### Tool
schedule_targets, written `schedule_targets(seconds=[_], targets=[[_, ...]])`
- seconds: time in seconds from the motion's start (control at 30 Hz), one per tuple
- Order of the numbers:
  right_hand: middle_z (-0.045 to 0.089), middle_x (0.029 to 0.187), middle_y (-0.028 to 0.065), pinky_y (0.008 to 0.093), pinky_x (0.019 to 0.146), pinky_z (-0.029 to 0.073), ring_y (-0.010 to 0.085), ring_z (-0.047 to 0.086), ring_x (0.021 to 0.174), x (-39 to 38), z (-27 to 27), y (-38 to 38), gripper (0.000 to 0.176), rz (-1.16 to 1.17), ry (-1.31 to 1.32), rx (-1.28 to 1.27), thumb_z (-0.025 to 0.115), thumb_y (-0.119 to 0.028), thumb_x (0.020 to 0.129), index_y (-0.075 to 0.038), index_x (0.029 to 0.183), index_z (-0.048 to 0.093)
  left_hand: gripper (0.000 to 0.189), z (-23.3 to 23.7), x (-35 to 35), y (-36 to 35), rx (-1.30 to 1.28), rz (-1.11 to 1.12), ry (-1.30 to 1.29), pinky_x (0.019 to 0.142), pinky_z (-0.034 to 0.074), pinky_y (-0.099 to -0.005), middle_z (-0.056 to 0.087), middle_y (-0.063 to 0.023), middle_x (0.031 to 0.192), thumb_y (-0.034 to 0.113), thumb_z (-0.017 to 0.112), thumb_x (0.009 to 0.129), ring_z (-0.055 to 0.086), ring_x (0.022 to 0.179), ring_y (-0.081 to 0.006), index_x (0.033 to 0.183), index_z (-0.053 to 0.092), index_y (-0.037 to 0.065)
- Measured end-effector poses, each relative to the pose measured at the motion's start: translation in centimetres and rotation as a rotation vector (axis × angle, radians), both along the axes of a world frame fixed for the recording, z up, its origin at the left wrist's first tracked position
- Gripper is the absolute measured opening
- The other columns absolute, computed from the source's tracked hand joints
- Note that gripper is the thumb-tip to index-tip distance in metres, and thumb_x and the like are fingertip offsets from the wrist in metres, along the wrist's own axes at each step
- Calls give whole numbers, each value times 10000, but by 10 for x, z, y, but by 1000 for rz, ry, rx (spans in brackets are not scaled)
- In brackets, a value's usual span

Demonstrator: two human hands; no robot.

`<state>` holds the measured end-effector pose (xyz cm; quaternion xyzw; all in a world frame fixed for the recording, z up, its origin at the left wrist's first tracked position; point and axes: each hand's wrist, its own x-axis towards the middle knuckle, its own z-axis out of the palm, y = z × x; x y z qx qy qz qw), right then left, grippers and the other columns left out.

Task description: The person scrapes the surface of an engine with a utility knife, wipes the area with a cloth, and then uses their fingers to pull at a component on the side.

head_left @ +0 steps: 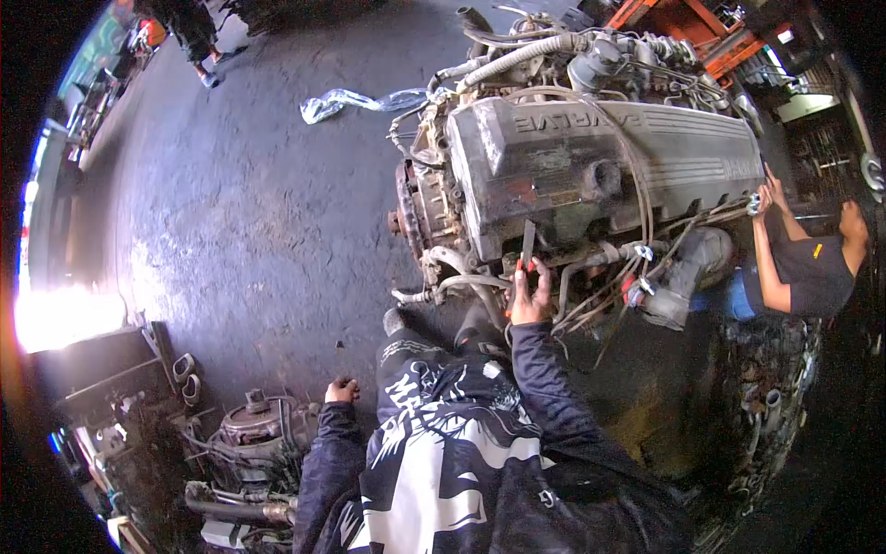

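Observation:
My right hand [531,294] is closed around a flat-bladed tool with an orange handle [528,247]. Its grey blade points up toward the near side of a large engine [429,208], overlapping the lower edge of the grey valve cover [688,138] in this view. Raised letters on the cover read upside down, and worn, dirty patches mark its near end. Loose cables [637,166] drape over the cover and hang down near my right hand. Low beside my body, my left hand [342,390] has its fingers curled in, with nothing showing in them.
At the engine's far right end, a person [812,268] has both hands on it. Another person's legs [205,60] show at the top left. Clear plastic [360,103] lies on the dark floor [249,212]. Engine parts [263,425] stand behind my left side; an orange frame [729,46] stands beyond the engine.

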<state>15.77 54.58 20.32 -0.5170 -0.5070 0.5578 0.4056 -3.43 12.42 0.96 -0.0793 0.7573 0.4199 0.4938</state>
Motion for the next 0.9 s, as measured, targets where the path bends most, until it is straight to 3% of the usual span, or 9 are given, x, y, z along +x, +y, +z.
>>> schedule_targets(seconds=[0.13,0.23,0.37,0.5,0.57,0.7,0.77,0.83,0.9], targets=[[567,929,46,218,483,442,80,508,542,-2,-11,3,304,14,-148,230,591,-152,866,-71,1144,501,220,9,-1,-6,-135,-97,111,488,466,-280,642,-104,719,159,615,818,581,528,-152,929,612,-30],[571,971,63,233,520,458,81,548,644,2,-25,12,300,-71,-34,194,606,-148,854,-58,1128,523,246,105,-8,39,-243,-237,125,521,477,-278,654,-96,728,178,624,810,605,556,-144,945,625,-27],[620,836,55,243,520,448,87,570,622,11,-31,23,271,-59,-231,425,622,-154,840,-55,1086,563,252,92,-15,25,-374,-494,393,624,490,-296,666,-112,739,222,640,780,642,640,-182,904,650,3],[588,813,28,245,516,445,84,535,571,8,-24,13,292,133,-233,363,607,-183,859,-73,1121,539,227,111,-30,23,-258,-419,357,648,490,-301,668,-120,757,225,634,772,649,673,-198,871,661,22],[618,817,50,248,522,448,88,552,563,2,-21,20,266,-148,-96,273,605,-161,853,-75,1099,554,231,128,-39,15,-277,-489,448,648,490,-300,668,-116,751,224,626,776,650,676,-197,880,660,21],[618,813,37,253,475,435,82,523,531,4,-14,15,272,135,-307,490,595,-180,864,-75,1111,544,253,142,-53,-9,-272,-395,289,621,492,-307,668,-119,768,226,625,786,641,661,-183,920,648,13],[619,840,41,267,491,453,101,541,544,1,6,17,235,-189,-177,159,599,-153,853,-70,1070,568,263,122,-49,-38,-280,-556,505,597,490,-306,664,-128,769,230,619,800,628,640,-170,937,643,8],[611,896,29,300,706,488,159,575,694,3,-13,18,223,110,-201,461,602,-151,851,-63,1052,563,280,111,-32,-52,-298,-265,390,595,486,-299,661,-130,758,236,623,803,618,625,-165,949,638,-2],[620,907,46,298,759,474,171,588,775,2,12,14,195,184,-355,656,591,-145,855,-60,1028,561,284,112,-19,-60,-343,-387,340,602,483,-294,663,-131,768,231,633,795,623,632,-167,955,637,-4]])
